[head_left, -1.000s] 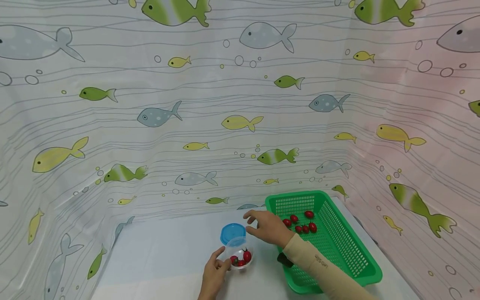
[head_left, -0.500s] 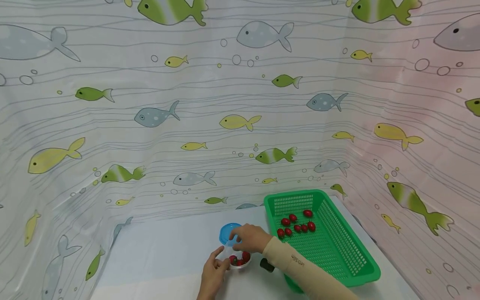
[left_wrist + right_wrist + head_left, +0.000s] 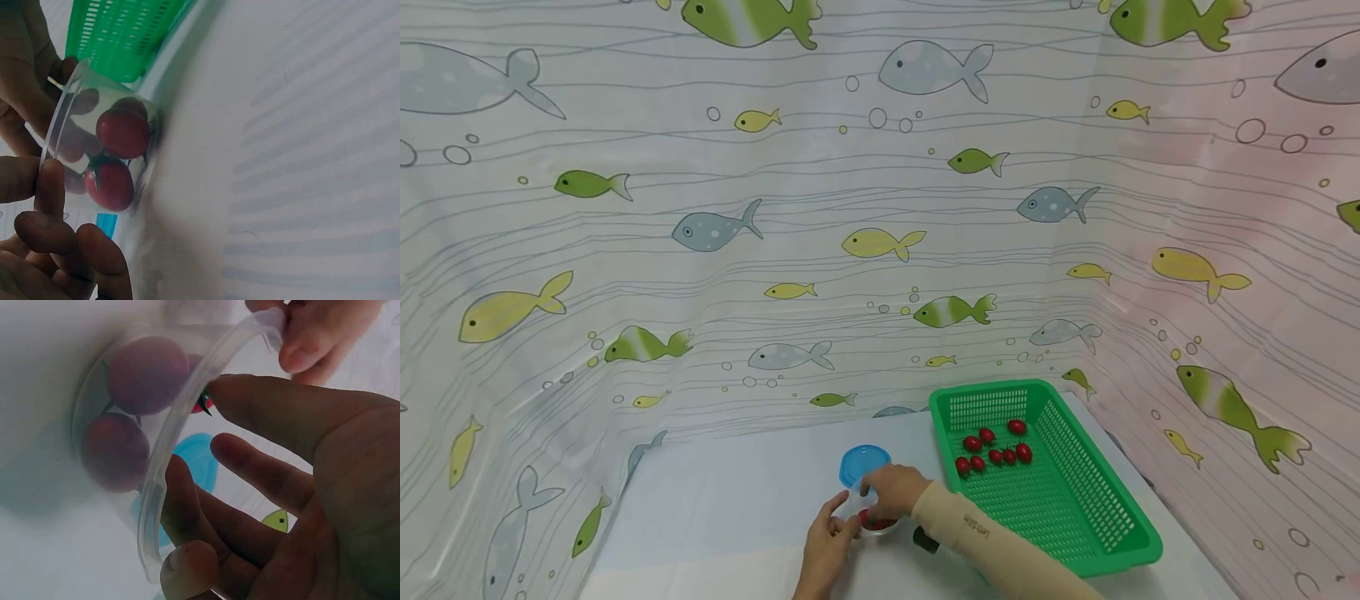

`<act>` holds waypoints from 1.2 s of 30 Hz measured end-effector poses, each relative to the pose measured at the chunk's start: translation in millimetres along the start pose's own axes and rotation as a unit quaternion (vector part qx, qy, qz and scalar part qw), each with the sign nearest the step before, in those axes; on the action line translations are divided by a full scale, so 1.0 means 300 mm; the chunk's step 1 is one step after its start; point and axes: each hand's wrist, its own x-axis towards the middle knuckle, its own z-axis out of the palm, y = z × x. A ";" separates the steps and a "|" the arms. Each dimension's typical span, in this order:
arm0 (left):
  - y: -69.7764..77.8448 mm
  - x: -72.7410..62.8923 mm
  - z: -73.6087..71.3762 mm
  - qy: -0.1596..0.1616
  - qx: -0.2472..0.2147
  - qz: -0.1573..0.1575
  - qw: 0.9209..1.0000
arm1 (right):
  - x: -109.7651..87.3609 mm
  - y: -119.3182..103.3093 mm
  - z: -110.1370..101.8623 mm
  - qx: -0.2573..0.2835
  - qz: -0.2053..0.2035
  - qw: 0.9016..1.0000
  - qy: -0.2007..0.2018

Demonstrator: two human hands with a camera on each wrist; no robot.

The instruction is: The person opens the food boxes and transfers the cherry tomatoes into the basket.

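Note:
My left hand (image 3: pixel 829 543) pinches the rim of a clear plastic cup (image 3: pixel 78 94) between thumb and fingers. Red cherry tomatoes (image 3: pixel 123 133) with green stems lie inside it. In the right wrist view the cup is tilted sideways by the camera's angle, its mouth facing my right hand (image 3: pixel 269 481). That hand reaches in over the rim, fingers apart and bent. The thumb tip is near a tomato (image 3: pixel 201 405) that is mostly hidden; I see no tomato gripped. From the head, the right hand covers part of the cup's contents.
A green plastic basket (image 3: pixel 1097 467) stands to the right, with several cherry tomatoes (image 3: pixel 996 456) at its far left. Behind the cup lies a blue lid (image 3: pixel 865 460) on the white table (image 3: pixel 722 500). Fish-printed curtain (image 3: pixel 880 317) hangs around the back and sides.
My right hand has moved left and down from beside the basket into the cup's mouth. The left hand stays on the cup.

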 end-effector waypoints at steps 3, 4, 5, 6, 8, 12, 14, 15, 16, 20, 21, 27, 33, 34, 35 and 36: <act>0.001 0.001 0.000 -0.001 -0.003 0.002 1.000 | 0.007 0.003 0.015 -0.023 -0.011 1.000 0.003; 0.001 0.001 0.001 0.000 -0.003 0.001 1.000 | 0.010 0.005 0.020 -0.031 -0.017 0.999 0.005; 0.001 0.001 0.001 0.000 -0.003 0.001 1.000 | 0.012 0.007 0.023 -0.033 -0.019 0.999 0.006; 0.001 0.002 0.001 0.000 -0.003 0.002 1.000 | 0.015 0.009 0.027 -0.036 -0.023 0.999 0.005; 0.003 0.004 0.002 -0.001 -0.003 0.002 1.000 | 0.018 0.011 0.032 -0.039 -0.026 0.999 0.003; 0.005 0.005 0.002 0.001 -0.001 -0.002 1.000 | 0.017 0.005 0.031 -0.044 -0.023 0.999 -0.013; 0.004 0.005 0.003 0.002 0.000 -0.004 1.000 | 0.014 -0.003 0.028 -0.045 -0.021 0.999 -0.022; 0.005 0.004 0.003 0.003 0.000 -0.005 1.000 | 0.012 -0.007 0.028 -0.046 -0.020 0.998 -0.026; 0.004 0.004 0.003 0.003 0.001 -0.002 1.000 | 0.011 -0.011 0.028 -0.047 -0.020 0.998 -0.029; 0.001 0.004 0.003 0.007 0.002 0.005 1.000 | 0.014 -0.022 0.037 -0.052 -0.026 0.998 -0.029; 0.001 0.005 0.004 0.007 0.002 0.005 1.000 | 0.016 -0.023 0.041 -0.053 -0.028 0.998 -0.027; 0.000 0.006 0.006 0.006 0.000 -0.002 1.000 | 0.026 -0.026 0.053 -0.057 -0.032 0.998 -0.020; 0.003 0.007 0.009 0.013 -0.001 -0.006 1.000 | 0.019 -0.033 0.047 -0.056 -0.033 0.998 -0.011; 0.003 0.008 0.009 0.013 -0.003 -0.007 1.000 | 0.017 -0.033 0.047 -0.055 -0.034 0.998 -0.008; 0.003 0.008 0.009 0.013 -0.003 -0.007 1.000 | 0.018 -0.031 0.049 -0.055 -0.034 0.998 -0.006; 0.003 0.008 0.009 0.013 -0.004 -0.008 1.000 | 0.018 -0.030 0.050 -0.053 -0.034 0.998 -0.006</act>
